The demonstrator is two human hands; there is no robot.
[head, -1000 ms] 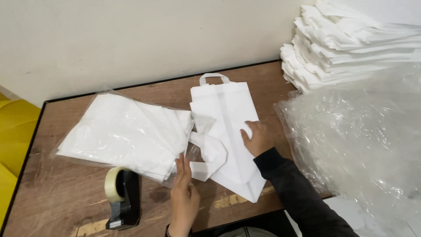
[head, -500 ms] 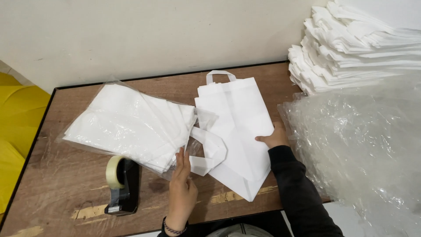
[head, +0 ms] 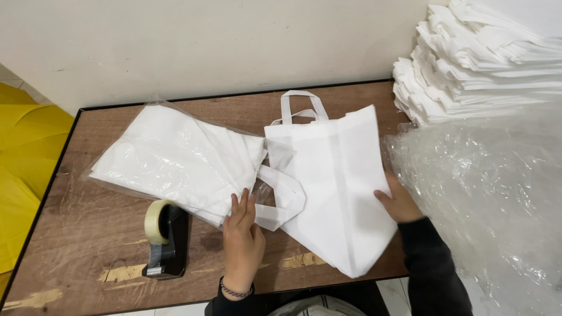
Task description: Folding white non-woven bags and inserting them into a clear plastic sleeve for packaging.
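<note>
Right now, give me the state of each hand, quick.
Left hand: open, flat, fingertips on the plastic-wrapped pack of bags.
Right hand: on the right edge of the white bag; grip cannot be told.

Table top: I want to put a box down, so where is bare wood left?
Bare wood lies left of the tape dispenser and behind the packed bags by the wall. The centre is crowded by the white bag; the right by plastic wrap.

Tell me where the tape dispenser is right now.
In the head view, the tape dispenser stands on the wooden table's near-left part, left of the left hand, below the bagged white stack.
</note>
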